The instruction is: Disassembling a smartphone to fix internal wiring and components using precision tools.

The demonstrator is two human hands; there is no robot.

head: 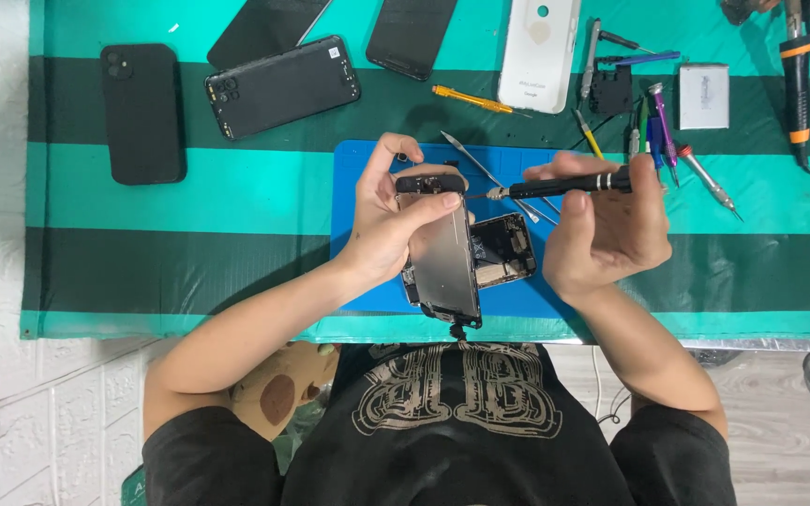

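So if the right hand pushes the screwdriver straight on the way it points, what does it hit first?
Probably the top edge of the lifted screen held by the left hand; the screwdriver in the right hand points left at it, its tip almost there.

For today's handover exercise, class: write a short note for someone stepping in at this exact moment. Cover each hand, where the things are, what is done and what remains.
Left hand: holds the lifted silver-backed phone screen panel upright, fingers on its top edge.
Right hand: grips the black-handled precision screwdriver, tip pointing at the panel's top end.
Opened phone body lies on the blue work mat, behind the panel.
Spare screwdrivers lie to the right of the mat.
Done: screen is lifted off the body.
Left: panel is not yet laid aside; whether it is still connected cannot be told.
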